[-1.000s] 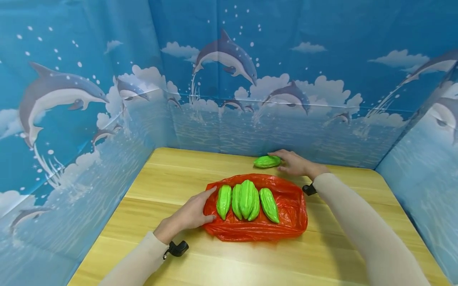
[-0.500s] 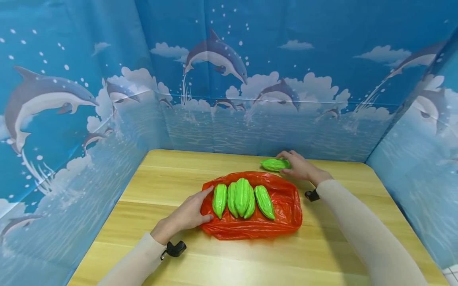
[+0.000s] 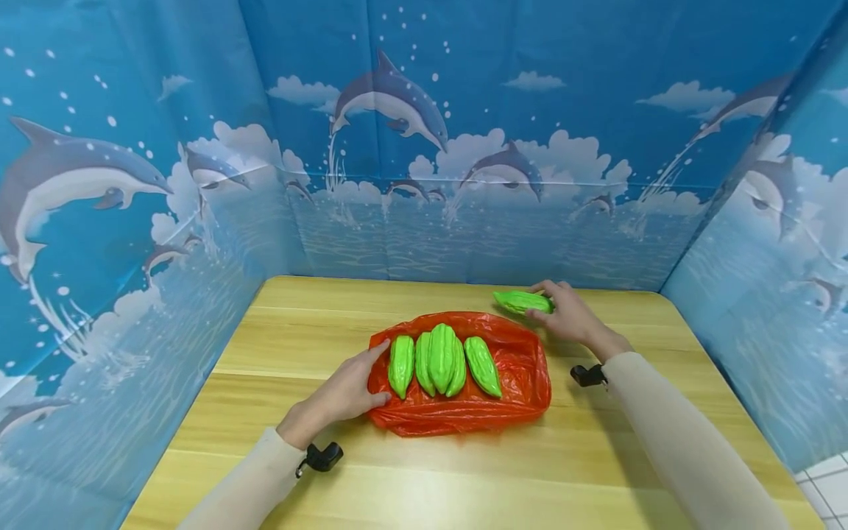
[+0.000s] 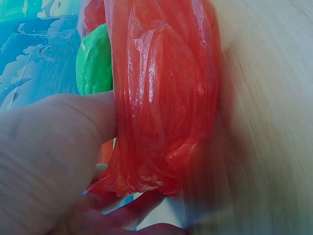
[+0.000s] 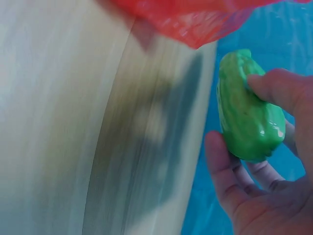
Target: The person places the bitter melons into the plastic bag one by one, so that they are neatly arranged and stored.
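In the head view, an open red plastic bag (image 3: 523, 372) lies on the wooden table. Several ridged green bitter melons (image 3: 442, 359) sit in it side by side. My left hand (image 3: 341, 390) grips the bag's left end; in the left wrist view the thumb goes inside the red plastic (image 4: 161, 88) and the fingers stay outside. Behind the bag's right half, my right hand (image 3: 573, 315) holds one more bitter melon (image 3: 520, 301). The right wrist view shows thumb and fingers on either side of that bitter melon (image 5: 249, 112), which is off the table, its shadow below.
The yellow wooden table (image 3: 424, 482) reaches back to a blue dolphin-print curtain (image 3: 411, 235). This curtain also encloses the left and right sides. White floor tiles (image 3: 828, 486) show beyond the table at lower right. Black wrist cameras (image 3: 323, 457) hang from both wrists.
My right hand has carried the bitter melon to the right relative to the bag. The left hand has kept its place at the bag's left end. The head view has turned slightly right.
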### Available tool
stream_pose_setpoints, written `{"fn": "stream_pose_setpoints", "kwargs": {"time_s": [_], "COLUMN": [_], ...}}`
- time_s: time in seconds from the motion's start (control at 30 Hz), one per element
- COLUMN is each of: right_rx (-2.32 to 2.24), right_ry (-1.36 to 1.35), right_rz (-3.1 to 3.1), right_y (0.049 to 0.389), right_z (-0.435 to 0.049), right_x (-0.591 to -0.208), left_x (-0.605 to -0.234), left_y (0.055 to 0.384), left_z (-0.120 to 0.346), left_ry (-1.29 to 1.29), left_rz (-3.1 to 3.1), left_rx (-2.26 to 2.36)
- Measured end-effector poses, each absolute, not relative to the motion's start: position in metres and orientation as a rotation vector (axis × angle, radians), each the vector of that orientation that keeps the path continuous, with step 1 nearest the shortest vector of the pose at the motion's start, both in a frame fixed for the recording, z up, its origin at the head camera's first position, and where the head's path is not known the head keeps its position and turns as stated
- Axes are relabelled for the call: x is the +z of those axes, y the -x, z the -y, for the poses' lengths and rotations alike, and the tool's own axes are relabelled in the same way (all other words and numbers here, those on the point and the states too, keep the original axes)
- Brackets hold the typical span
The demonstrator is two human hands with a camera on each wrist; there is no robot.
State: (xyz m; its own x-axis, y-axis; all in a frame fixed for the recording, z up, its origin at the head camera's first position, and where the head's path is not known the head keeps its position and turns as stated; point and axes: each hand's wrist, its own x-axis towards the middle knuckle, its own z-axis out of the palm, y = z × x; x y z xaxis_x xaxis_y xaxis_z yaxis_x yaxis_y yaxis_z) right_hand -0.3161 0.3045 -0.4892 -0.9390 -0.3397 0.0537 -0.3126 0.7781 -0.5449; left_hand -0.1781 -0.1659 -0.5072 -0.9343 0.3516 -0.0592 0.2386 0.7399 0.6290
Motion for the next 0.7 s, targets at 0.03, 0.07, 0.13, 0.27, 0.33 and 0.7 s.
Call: {"fn": "stream_pose_setpoints", "kwargs": {"time_s": [0.03,0.07,0.13,0.27,0.33,0.7], "right_rx": [-0.900,-0.916,-0.947,-1.013,-1.047,-1.282], "right_ry": [0.528,0.519,0.500,0.492,0.496,0.545], "right_rz": [-2.931,-2.947,-2.976,-3.033,-3.060,-3.189], "right_y": [0.314,0.312,0.306,0.294,0.289,0.266], "right_z": [-0.305,-0.306,-0.306,-0.304,-0.303,-0.291], "right_x": [-0.488,-0.487,-0.484,-0.475,-0.471,-0.444], "left_x": [-0.508,-0.508,-0.508,-0.508,-0.508,-0.507], "left_y": [0.178,0.178,0.178,0.178,0.179,0.179], "left_z": [0.166,0.166,0.167,0.168,0.168,0.167], "left_ry": [-0.474,-0.474,-0.470,-0.463,-0.464,-0.461], "left_rz": [-2.766,-2.766,-2.768,-2.771,-2.771,-2.748], "left_rx": [0.967,0.968,0.962,0.948,0.949,0.977]}}
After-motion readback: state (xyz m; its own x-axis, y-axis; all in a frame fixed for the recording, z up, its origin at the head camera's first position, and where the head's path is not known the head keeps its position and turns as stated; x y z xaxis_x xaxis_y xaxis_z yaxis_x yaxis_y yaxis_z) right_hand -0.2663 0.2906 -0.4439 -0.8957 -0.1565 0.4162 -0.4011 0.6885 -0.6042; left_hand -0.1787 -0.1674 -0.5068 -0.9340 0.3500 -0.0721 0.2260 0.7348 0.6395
